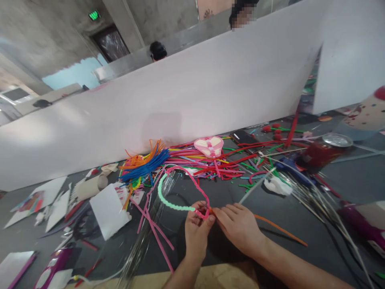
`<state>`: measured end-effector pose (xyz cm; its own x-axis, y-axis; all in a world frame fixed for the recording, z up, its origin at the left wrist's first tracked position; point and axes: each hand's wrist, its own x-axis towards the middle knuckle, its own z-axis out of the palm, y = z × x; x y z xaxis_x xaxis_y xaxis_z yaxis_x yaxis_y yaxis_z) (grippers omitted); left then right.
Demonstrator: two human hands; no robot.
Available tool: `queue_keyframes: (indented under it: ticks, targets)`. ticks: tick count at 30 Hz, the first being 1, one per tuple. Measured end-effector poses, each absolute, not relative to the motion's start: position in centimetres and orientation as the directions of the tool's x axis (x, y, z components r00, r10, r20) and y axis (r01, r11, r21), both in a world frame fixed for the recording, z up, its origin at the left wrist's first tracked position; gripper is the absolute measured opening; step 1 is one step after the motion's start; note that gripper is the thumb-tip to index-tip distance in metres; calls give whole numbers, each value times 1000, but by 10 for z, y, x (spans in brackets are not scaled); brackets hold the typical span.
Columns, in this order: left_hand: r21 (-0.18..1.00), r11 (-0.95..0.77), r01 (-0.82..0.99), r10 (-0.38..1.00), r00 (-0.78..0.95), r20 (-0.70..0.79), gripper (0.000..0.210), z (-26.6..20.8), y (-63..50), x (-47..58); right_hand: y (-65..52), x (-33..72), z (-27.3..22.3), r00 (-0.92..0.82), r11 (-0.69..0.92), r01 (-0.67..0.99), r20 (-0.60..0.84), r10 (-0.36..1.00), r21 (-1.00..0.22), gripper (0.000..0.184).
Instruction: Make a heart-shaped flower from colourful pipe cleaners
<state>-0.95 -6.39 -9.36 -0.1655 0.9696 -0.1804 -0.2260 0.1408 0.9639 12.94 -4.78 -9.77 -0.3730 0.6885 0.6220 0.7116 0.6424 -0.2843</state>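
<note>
My left hand (pixel 197 230) pinches a loop of twisted pipe cleaners, part mint green (pixel 164 197) and part pink (pixel 197 183), raised above the dark table. Close against it, my right hand (pixel 240 226) has its fingers closed on an orange pipe cleaner (pixel 278 228). One orange end meets the pink part of the loop between both hands; the other end sticks out to the right beyond my right hand. My fingers partly hide where the orange and pink stems meet.
Behind the hands lie bundles of blue pipe cleaners (pixel 147 167) and a pink heart-shaped piece (pixel 209 147). A soda can (pixel 326 150) and a blue tool (pixel 293 170) stand right. Left are a cardboard tube (pixel 92 186) and a purple glue gun (pixel 55 267). A white partition (pixel 192 96) rises behind.
</note>
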Motion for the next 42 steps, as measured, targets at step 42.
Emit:
queue_keyframes:
  ticks: [42]
  targets:
    - [756, 352, -552, 935, 166, -314, 33, -83, -57, -21, -57, 116, -89, -606, -532, -411, -214, 766, -740, 38]
